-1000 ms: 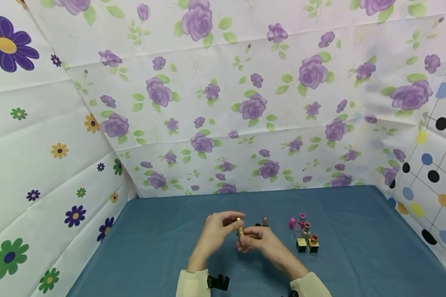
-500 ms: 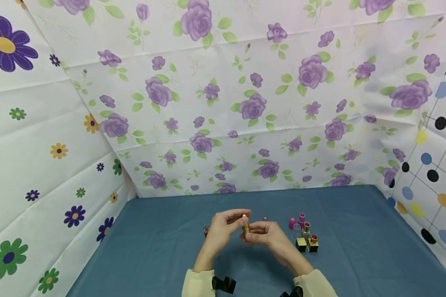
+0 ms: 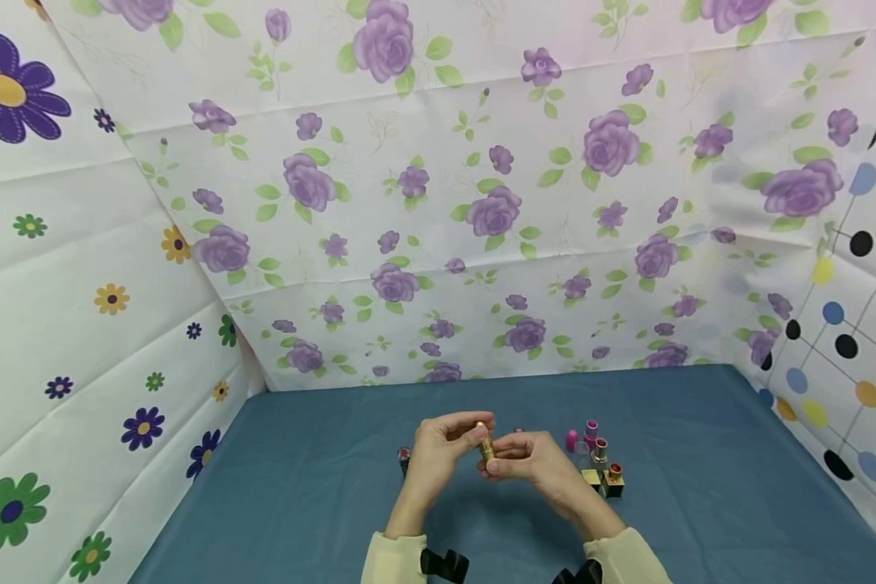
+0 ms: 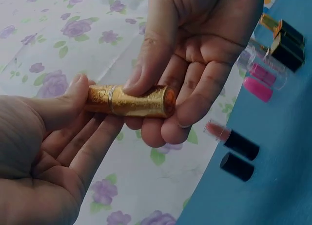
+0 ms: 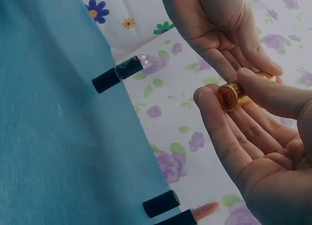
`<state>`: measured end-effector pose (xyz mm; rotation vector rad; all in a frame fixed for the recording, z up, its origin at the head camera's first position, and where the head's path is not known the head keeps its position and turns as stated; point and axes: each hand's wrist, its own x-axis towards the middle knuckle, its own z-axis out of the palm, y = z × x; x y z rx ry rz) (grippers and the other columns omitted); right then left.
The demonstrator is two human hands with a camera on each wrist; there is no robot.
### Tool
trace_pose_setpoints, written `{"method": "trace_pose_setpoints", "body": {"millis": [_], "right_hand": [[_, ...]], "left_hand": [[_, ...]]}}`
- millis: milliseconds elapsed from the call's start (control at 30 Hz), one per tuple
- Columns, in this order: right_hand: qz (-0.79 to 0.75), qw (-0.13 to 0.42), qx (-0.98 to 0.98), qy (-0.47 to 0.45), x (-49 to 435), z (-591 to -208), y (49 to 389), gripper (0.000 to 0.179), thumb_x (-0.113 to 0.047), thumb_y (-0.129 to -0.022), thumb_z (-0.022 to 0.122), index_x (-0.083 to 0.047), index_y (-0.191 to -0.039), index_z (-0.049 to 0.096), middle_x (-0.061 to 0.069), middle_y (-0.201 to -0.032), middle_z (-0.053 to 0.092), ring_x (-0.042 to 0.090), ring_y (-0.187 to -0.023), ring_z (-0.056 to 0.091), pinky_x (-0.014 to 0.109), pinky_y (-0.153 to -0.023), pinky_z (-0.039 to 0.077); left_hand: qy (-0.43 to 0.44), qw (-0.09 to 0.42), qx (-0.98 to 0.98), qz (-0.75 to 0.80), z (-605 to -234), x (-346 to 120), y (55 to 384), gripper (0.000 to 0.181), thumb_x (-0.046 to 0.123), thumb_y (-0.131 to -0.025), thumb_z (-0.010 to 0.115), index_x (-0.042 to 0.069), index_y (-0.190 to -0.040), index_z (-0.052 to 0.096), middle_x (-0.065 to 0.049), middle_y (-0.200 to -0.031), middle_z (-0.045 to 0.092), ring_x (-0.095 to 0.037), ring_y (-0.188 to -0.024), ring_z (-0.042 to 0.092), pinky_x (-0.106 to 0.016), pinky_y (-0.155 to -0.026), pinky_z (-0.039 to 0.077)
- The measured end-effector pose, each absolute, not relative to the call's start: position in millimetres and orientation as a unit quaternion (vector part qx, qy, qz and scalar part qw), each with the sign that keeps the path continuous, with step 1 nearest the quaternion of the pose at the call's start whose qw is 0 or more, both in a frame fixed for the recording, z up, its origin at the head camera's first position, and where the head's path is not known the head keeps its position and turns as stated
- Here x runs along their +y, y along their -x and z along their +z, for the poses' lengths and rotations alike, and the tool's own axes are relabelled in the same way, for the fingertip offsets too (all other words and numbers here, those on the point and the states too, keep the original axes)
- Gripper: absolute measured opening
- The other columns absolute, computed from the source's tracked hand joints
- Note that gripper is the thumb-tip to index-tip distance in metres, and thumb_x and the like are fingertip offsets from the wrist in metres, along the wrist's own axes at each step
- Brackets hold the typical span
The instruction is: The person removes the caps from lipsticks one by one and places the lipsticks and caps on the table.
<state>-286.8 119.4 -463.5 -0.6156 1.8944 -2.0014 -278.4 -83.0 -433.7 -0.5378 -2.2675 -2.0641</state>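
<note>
A gold lipstick tube with an embossed surface is held above the table between both hands, tilted in the head view. My left hand pinches its upper end between thumb and fingers. My right hand grips the other end, thumb on top and fingers beneath. In the left wrist view the tube lies nearly level, with a pale ring around it and an orange-red round end face beside my right fingers. The two parts appear joined at that ring. No lipstick bullet shows.
On the blue tabletop, a dark lipstick lies at left. A black lipstick with a pinkish-nude bullet and a black cap are beyond my right hand. Farther right are a pink lipstick, pink cap and black-and-gold lipstick.
Both hands have shifted slightly right with the gold tube, which now leans more. The dark lipstick at left has come into view past my left wrist; my right hand covers more of the nude one.
</note>
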Motion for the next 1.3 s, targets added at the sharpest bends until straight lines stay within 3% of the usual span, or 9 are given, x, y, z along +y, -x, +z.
{"method": "trace_pose_setpoints", "body": {"millis": [100, 300, 633, 967, 1167, 1300], "right_hand": [[-0.689, 0.156, 0.676, 0.208, 122.6, -461.7, 285.7, 0.037, -0.016, -0.097, 0.076, 0.009, -0.124, 0.071, 0.020, -0.107, 0.077, 0.025, -0.095, 0.076, 0.061, -0.094, 0.055], [-0.637, 0.146, 0.735, 0.179, 127.2, -465.1, 286.1, 0.039, -0.019, -0.091, 0.084, 0.005, -0.120, 0.074, 0.012, -0.108, 0.076, 0.023, -0.099, 0.072, 0.048, -0.089, 0.060], [-0.649, 0.138, 0.730, 0.165, 144.5, -456.1, 291.7, 0.039, -0.018, -0.094, 0.080, 0.006, -0.124, 0.071, 0.018, -0.111, 0.076, 0.029, -0.099, 0.074, 0.055, -0.094, 0.057], [-0.609, 0.078, 0.780, 0.121, 158.0, -442.9, 289.5, 0.035, -0.013, -0.098, 0.075, 0.005, -0.127, 0.069, 0.020, -0.117, 0.074, 0.027, -0.104, 0.072, 0.047, -0.092, 0.058], [-0.583, 0.052, 0.803, 0.111, 155.5, -447.2, 289.1, 0.026, -0.008, -0.097, 0.075, 0.002, -0.121, 0.072, 0.015, -0.110, 0.075, 0.025, -0.099, 0.072, 0.047, -0.090, 0.058], [-0.564, 0.034, 0.819, 0.105, 153.8, -452.2, 288.1, 0.022, -0.007, -0.096, 0.076, 0.000, -0.117, 0.073, 0.009, -0.105, 0.076, 0.023, -0.095, 0.072, 0.047, -0.087, 0.059]], "left_hand": [[0.162, 0.022, -0.713, -0.682, -434.1, -79.6, 276.6, 0.030, 0.015, -0.101, 0.070, 0.001, -0.127, 0.074, -0.014, -0.119, 0.075, -0.026, -0.113, 0.071, -0.029, -0.094, 0.058], [0.106, 0.088, -0.672, -0.728, -429.0, -83.5, 276.5, 0.030, 0.016, -0.102, 0.069, 0.000, -0.127, 0.073, -0.017, -0.118, 0.075, -0.027, -0.110, 0.073, -0.031, -0.092, 0.059], [0.103, 0.113, -0.697, -0.700, -437.2, -83.8, 279.5, 0.029, 0.017, -0.099, 0.073, 0.004, -0.125, 0.075, -0.012, -0.120, 0.075, -0.020, -0.108, 0.072, -0.027, -0.092, 0.058], [0.115, 0.088, -0.750, -0.645, -454.6, -66.2, 284.1, 0.027, 0.018, -0.098, 0.074, 0.009, -0.123, 0.077, -0.008, -0.116, 0.077, -0.018, -0.104, 0.073, -0.028, -0.089, 0.058], [0.101, 0.075, -0.774, -0.621, -466.1, -55.9, 286.8, 0.024, 0.017, -0.097, 0.075, 0.014, -0.121, 0.078, -0.002, -0.113, 0.077, -0.016, -0.101, 0.074, -0.030, -0.087, 0.060], [0.102, 0.069, -0.792, -0.598, -472.2, -50.5, 285.6, 0.022, 0.018, -0.096, 0.076, 0.012, -0.117, 0.080, 0.000, -0.110, 0.077, -0.013, -0.098, 0.074, -0.031, -0.084, 0.060]]}}
